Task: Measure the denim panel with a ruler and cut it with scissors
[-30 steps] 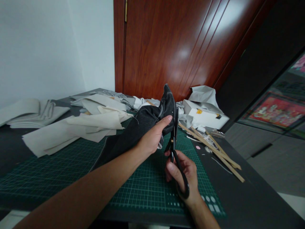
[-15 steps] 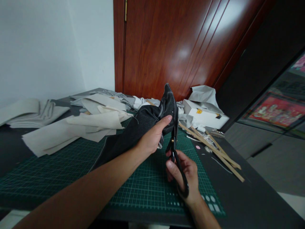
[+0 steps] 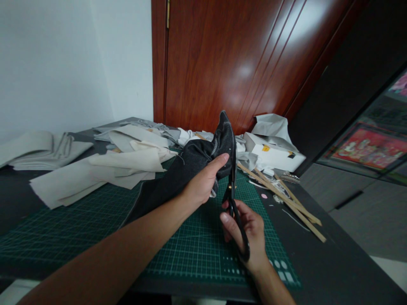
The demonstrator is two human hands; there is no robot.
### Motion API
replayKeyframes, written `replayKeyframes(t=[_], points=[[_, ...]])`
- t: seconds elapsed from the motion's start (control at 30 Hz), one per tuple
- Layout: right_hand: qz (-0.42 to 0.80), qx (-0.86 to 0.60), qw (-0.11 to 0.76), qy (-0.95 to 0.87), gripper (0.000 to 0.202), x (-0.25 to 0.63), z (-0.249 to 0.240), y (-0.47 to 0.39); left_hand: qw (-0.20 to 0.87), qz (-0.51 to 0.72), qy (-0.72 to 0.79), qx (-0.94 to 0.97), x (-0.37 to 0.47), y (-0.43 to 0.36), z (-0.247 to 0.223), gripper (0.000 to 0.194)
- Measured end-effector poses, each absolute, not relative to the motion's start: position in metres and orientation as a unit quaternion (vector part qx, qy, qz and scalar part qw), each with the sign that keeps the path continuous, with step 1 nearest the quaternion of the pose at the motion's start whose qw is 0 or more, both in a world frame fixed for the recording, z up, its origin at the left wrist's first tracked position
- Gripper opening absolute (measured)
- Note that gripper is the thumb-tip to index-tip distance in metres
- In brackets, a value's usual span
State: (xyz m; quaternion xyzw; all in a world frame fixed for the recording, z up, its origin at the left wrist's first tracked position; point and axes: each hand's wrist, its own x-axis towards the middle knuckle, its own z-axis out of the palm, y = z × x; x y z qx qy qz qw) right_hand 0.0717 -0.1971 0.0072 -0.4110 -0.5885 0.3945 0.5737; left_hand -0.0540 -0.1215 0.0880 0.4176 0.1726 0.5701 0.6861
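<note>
Dark denim fabric (image 3: 178, 173) with pale stitching is bunched up in my left hand (image 3: 205, 182), thumb pressed on top and the other fingers hidden beneath it. One corner of the cloth points up toward the door. My right hand (image 3: 246, 228) grips the black scissors (image 3: 232, 197) by their handles, with the blades pointing up along the fabric's right edge. Whether the blades have cloth between them I cannot tell. Both hands are above the green cutting mat (image 3: 193, 254).
Pale cloth pieces (image 3: 95, 169) lie left of the mat, beside a folded grey stack (image 3: 41, 150). At the right are wooden strips (image 3: 295, 205) and a white box (image 3: 276, 154). A brown door (image 3: 219, 59) stands behind the table, a cabinet (image 3: 356, 203) to the right.
The scissor handles and my right thumb have shifted slightly left, and the blades look closer together. My left hand and the denim stay almost still.
</note>
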Motion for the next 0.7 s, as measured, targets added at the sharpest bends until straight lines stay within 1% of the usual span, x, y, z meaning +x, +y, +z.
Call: replayKeyframes(t=[0.13, 0.4, 0.7], points=[[0.393, -0.415, 0.571, -0.589, 0.036, 0.0714, 0.0066, -0.1966, 0.689, 0.563, 0.179, 0.421, -0.0542, -0.1202, 0.0867, 0.027], [0.389, -0.415, 0.569, -0.594, 0.033, 0.0711, 0.0080, -0.1978, 0.678, 0.577, 0.168, 0.423, -0.0543, -0.1204, 0.0878, 0.021], [0.392, -0.405, 0.588, -0.580, 0.033, 0.0708, 0.0070, -0.1968, 0.687, 0.562, 0.191, 0.418, -0.0545, -0.1196, 0.0828, 0.022]])
